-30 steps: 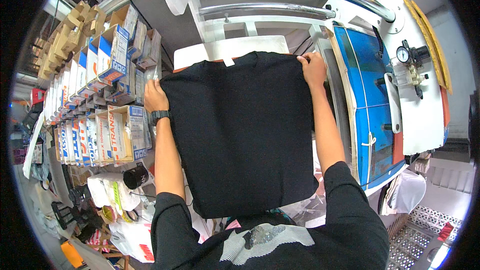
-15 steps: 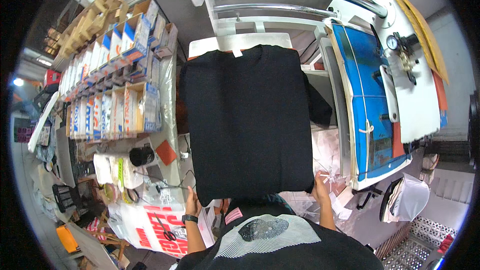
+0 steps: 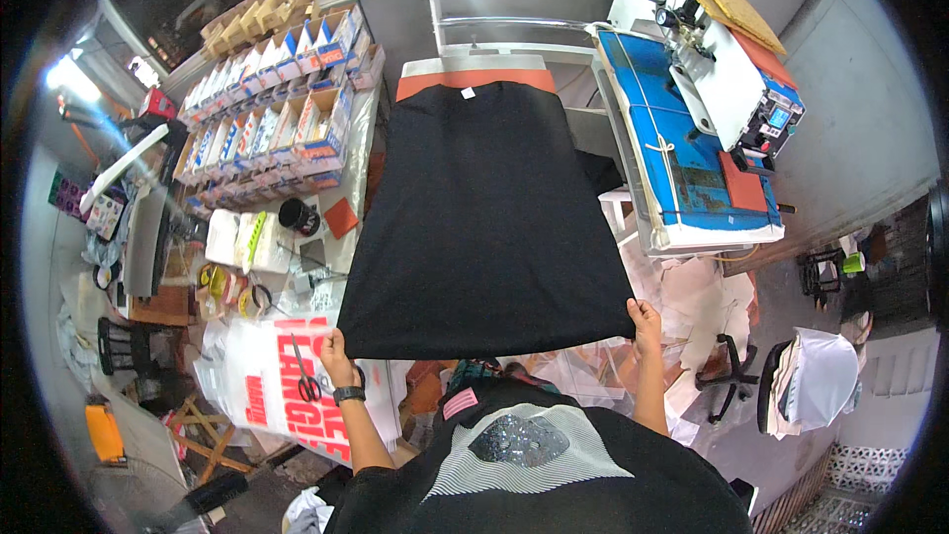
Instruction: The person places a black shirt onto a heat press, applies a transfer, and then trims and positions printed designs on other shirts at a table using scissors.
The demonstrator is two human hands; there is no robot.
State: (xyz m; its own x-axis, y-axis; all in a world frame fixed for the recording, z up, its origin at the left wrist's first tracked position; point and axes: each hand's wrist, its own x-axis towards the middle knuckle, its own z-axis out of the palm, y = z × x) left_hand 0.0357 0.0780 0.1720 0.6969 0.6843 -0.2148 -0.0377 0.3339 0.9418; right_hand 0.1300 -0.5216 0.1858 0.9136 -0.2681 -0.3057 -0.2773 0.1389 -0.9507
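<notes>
A black T-shirt (image 3: 484, 218) lies stretched over the orange-topped platen (image 3: 415, 84) of a heat press, its neck at the far end with a small white tag. My left hand (image 3: 337, 356), with a dark watch on the wrist, grips the shirt's near left hem corner. At the opposite hem corner my right hand (image 3: 645, 322) pinches the cloth. Between the two hands the hem is drawn out wide and hangs past the platen's near side. One sleeve droops to the right of the platen.
The press's blue heating head (image 3: 682, 178) stands swung off to the right. On the left table are boxes of rolls (image 3: 257, 138), a black mug (image 3: 299, 217), tape rolls (image 3: 259, 299), scissors (image 3: 307, 381) and a printed plastic bag (image 3: 247, 376). Paper scraps (image 3: 692, 307) litter the floor.
Both hands have moved apart and upward with the hem, spreading it wider and flaring the shirt's near end. More orange platen shows at the neck. The head view has shifted.
</notes>
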